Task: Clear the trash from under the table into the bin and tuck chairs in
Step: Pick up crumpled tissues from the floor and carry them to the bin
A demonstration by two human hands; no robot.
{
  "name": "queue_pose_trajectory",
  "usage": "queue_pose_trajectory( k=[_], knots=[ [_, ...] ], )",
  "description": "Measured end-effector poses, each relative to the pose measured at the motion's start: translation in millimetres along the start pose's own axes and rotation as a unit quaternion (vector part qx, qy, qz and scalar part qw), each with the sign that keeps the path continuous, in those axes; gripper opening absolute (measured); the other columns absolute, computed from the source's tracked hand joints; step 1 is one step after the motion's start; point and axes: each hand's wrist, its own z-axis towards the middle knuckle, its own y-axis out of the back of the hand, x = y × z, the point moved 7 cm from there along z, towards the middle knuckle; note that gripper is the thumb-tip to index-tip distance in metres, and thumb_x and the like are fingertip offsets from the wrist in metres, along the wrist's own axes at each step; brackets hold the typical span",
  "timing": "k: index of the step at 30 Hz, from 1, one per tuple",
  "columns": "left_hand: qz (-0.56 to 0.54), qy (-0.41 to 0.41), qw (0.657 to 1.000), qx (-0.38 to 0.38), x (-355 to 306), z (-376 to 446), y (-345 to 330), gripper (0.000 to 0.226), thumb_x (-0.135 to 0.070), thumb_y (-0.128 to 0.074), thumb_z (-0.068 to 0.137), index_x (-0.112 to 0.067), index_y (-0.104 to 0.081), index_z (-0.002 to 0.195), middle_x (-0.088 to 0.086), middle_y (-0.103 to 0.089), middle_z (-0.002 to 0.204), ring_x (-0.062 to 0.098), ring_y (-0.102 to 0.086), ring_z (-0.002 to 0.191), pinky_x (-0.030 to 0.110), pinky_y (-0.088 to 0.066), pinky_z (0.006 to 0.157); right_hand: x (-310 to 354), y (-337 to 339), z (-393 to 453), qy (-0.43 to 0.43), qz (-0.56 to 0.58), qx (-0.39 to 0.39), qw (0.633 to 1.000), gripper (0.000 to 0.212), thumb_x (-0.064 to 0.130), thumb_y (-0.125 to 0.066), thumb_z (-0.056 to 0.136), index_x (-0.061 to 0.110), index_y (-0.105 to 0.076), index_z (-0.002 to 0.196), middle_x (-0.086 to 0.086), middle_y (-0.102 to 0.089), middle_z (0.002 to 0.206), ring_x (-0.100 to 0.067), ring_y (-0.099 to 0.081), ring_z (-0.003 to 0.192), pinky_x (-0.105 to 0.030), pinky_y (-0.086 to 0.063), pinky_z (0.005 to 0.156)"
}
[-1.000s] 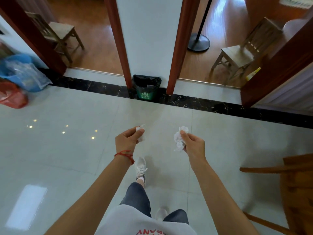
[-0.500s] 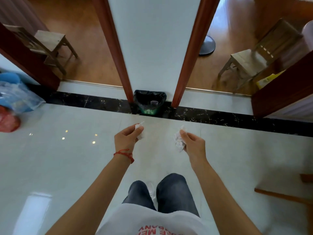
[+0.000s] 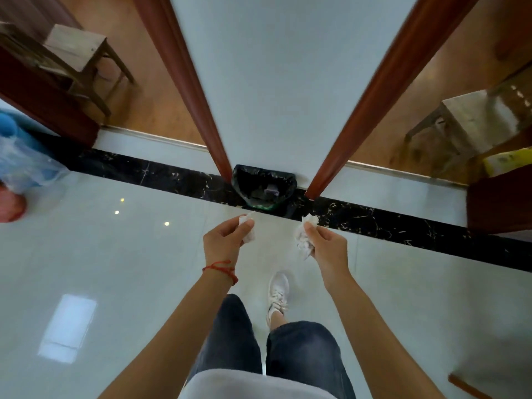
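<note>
My left hand is out in front of me with its fingers curled, thumb and fingertips pinching a small crumpled white tissue that pokes out past my knuckles. My right hand is level with it and a little apart, also curled, gripping a larger wad of white paper that hangs down on the inner side of my fingers, toward my left hand. A red string bracelet circles my left wrist. Just beyond both hands, and centred between them, sits the bin, lined with a black bag, standing on the dark marble floor strip at the foot of a white wall section framed by two reddish wooden door posts. The bin's mouth is open toward me and something dark lies inside; I cannot tell what. Below my hands I see my dark trousers and one white sneaker on the pale tiled floor. Far past my left hand, through the doorway, stands a wooden chair; far past my right hand, through the other doorway, stands another wooden chair. Well off to the left of my left hand lies a blue plastic bag.
</note>
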Motion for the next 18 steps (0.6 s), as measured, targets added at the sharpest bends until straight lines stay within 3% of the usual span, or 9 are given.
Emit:
queue_pose_trajectory(
  k=[2, 5, 10, 18],
  knots=[
    [-0.005, 0.009, 1.0, -0.009, 2, 24, -5, 0.02, -0.012, -0.067, 0.08, -0.014, -0.066, 0.1, 0.0, -0.066, 0.088, 0.017, -0.062, 0.085, 0.016, -0.052, 0.065, 4, -11, 27, 0.005, -0.01, 0.005, 1.0, 0.039, 0.024, -0.065, 0.084, -0.015, -0.061, 0.08, -0.027, -0.052, 0.065, -0.021, -0.05, 0.065, -0.032, -0.044, 0.064],
    [-0.01, 0.022, 1.0, -0.02, 10, 64, -12, 0.019, -0.01, -0.067, 0.079, -0.017, -0.066, 0.097, -0.004, -0.067, 0.084, 0.017, -0.063, 0.084, 0.014, -0.053, 0.062, -3, -26, 69, 0.004, -0.031, 0.006, 0.999, 0.038, 0.023, -0.063, 0.086, -0.012, -0.059, 0.072, -0.008, -0.05, 0.058, -0.019, -0.047, 0.06, -0.03, -0.041, 0.059],
    [-0.01, 0.053, 0.998, -0.02, 41, 131, -27, 0.022, -0.009, -0.067, 0.079, -0.007, -0.067, 0.101, -0.002, -0.067, 0.086, 0.02, -0.063, 0.088, 0.02, -0.054, 0.068, -28, -45, 132, 0.002, -0.046, -0.007, 0.999, 0.043, 0.026, -0.063, 0.086, -0.014, -0.056, 0.069, -0.013, -0.047, 0.06, -0.021, -0.045, 0.061, -0.031, -0.038, 0.059],
    [0.015, 0.077, 0.997, 0.0, 96, 229, -45, 0.021, -0.008, -0.067, 0.079, -0.01, -0.066, 0.1, 0.003, -0.067, 0.086, 0.025, -0.062, 0.09, 0.026, -0.054, 0.072, -87, -77, 216, -0.023, -0.048, -0.03, 0.998, 0.046, 0.027, -0.063, 0.084, -0.017, -0.053, 0.074, -0.019, -0.048, 0.064, -0.023, -0.046, 0.066, -0.036, -0.041, 0.065]
  ],
)
